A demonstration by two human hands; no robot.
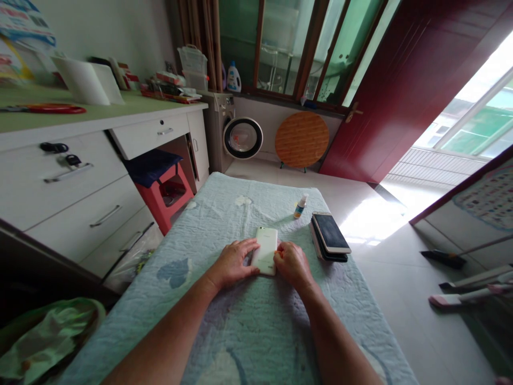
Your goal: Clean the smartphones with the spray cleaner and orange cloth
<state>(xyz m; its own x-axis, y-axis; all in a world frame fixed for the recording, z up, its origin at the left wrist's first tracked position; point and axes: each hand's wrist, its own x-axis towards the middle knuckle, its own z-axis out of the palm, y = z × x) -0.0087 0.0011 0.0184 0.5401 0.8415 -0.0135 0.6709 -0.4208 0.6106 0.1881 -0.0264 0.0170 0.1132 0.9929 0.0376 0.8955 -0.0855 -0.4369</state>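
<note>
A white phone (266, 248) lies back-up on the pale blue quilted cloth (248, 321) that covers the table. My left hand (233, 263) rests flat along the phone's left edge, fingers spread over it. My right hand (292, 262) is curled against the phone's lower right corner, fingers pinched together, with a small orange thing between them that I cannot name. To the right lies a stack of phones (329, 236), the top one gold-edged with a dark screen. A small spray bottle (300, 207) stands just behind them.
A white drawer unit with a green top (80, 160) runs along the left, with a red stool (162, 187) tucked under it. A washing machine (232, 133) and a round wooden board (301, 139) stand at the far wall. Brooms (460, 256) lie on the floor at right.
</note>
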